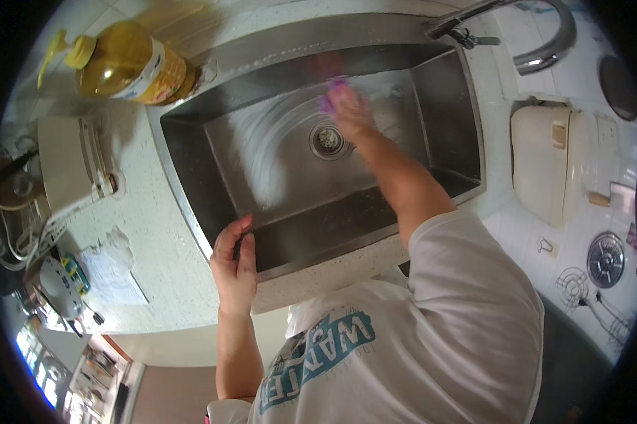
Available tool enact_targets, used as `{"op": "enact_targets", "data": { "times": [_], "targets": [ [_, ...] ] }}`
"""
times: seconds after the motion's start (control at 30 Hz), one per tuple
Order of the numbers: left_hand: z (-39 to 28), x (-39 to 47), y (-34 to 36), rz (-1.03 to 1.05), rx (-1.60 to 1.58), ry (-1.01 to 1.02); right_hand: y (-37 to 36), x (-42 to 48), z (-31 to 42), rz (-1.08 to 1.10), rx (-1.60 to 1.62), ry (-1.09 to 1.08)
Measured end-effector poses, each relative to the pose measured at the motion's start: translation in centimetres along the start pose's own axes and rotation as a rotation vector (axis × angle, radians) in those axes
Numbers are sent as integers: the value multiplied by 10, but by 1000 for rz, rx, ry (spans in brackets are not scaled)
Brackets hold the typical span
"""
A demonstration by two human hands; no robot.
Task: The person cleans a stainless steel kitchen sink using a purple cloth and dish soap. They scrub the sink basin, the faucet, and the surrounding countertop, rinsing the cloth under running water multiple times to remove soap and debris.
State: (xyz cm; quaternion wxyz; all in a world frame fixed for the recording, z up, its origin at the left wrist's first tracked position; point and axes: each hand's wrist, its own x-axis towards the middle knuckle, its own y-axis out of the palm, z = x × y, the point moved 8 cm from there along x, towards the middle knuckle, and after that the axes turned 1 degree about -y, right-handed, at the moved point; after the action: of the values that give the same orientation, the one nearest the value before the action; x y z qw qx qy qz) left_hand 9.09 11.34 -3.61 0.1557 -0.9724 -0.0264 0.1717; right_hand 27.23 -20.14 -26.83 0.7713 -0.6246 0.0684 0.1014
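Wet streaks curve across the floor of a stainless steel sink. My right hand is blurred and grips a purple scrubbing cloth or pad inside the basin, up and right of the drain strainer. Most of the purple piece is hidden under my fingers. At the near left corner of the sink, my left hand hovers over or rests on the rim; contact is unclear. Its thumb and fingers are curved apart, with nothing between them. A chrome faucet arches over the counter at the upper right.
A pump bottle of yellow liquid stands behind the sink's left corner. A white appliance or box, a paper sheet and a bowl are on the left counter. A cream wall-side container is at the right.
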Motion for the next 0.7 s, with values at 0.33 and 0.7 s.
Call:
{"op": "enact_targets", "data": {
  "times": [0.33, 0.7],
  "targets": [
    [-33, 16, 37, 160, 10, 62, -23, -82, -80, 390, 36, 447],
    [-47, 64, 136, 317, 163, 137, -300, -78, -168, -734, 332, 543]
  ]
}}
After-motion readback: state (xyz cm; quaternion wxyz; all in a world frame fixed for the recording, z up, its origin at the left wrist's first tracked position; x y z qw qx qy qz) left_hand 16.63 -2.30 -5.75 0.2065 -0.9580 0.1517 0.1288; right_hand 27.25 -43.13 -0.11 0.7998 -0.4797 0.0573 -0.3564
